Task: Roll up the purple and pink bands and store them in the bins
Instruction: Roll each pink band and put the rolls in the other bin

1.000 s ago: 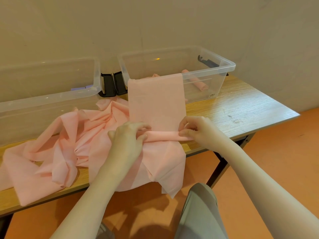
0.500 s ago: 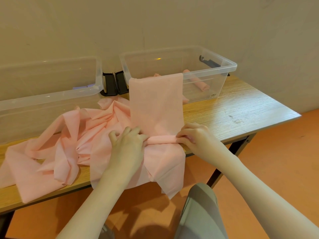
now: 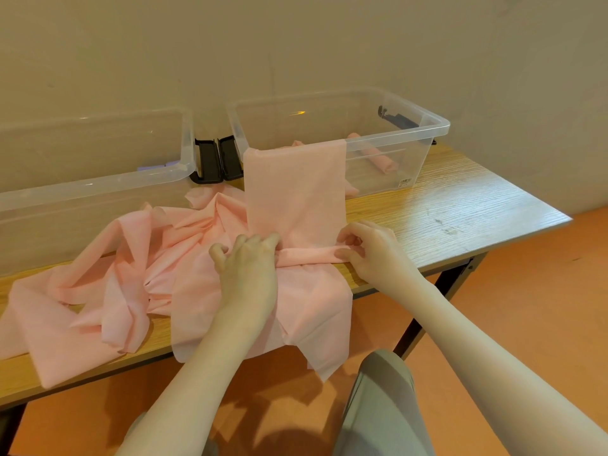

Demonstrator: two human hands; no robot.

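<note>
The left hand (image 3: 248, 268) lay on the left end of a thin rolled portion (image 3: 309, 253) of a long pale-pink fabric band (image 3: 296, 189), fingers curled over the roll and gripping it. The right hand (image 3: 371, 250) pinched the right end of the same roll between thumb and curled fingers. The roll lay crosswise near the front edge of the light wooden table (image 3: 460, 205).

From the roll, a flat stretch of the band ran away from the person, up the near wall of the right-hand clear plastic bin (image 3: 427, 126) and over its rim. Below the roll, loose pink fabric hung over the table's near edge. A crumpled heap of pink bands (image 3: 108, 284) was spread across the table to the left, partly touching the left hand.

Inside the right-hand bin lay a finished pink roll (image 3: 378, 158) towards its right side. A second clear plastic bin (image 3: 98, 182) stood to the left; a small purple object (image 3: 154, 166) showed at its rim, its nature not discernible. Black latch handles (image 3: 217, 159) sat between the two bins. The person's grey-clad knee (image 3: 385, 406) appeared beneath the table edge, above an orange floor (image 3: 526, 307).
</note>
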